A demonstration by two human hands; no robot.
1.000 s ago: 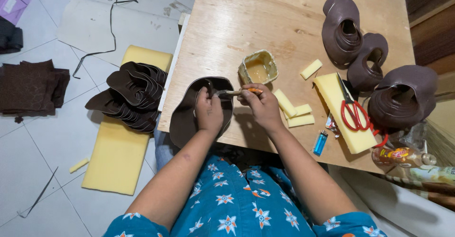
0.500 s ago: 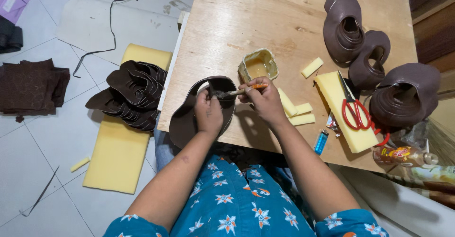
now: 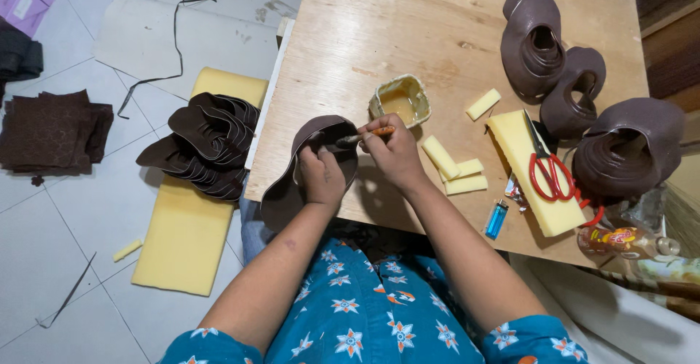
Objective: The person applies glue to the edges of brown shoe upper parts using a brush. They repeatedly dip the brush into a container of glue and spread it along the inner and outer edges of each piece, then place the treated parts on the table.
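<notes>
My left hand (image 3: 321,175) grips a dark brown curved sandal piece (image 3: 288,182) at the near edge of the wooden table (image 3: 408,43). My right hand (image 3: 394,150) holds a small orange-handled brush (image 3: 364,136), its tip touching the brown piece beside my left fingers. Just beyond my hands stands a small yellowish tub of glue (image 3: 399,99).
Yellow foam blocks (image 3: 456,167), a foam slab with red scissors (image 3: 550,174), a blue lighter (image 3: 496,219) and stacked brown uppers (image 3: 569,87) lie on the table's right. On the floor at left, brown straps (image 3: 208,144) rest on a foam sheet (image 3: 182,240), with dark squares (image 3: 51,131) further left.
Both hands and the brown piece stay in nearly the same spot; the brush tip has shifted slightly along the piece.
</notes>
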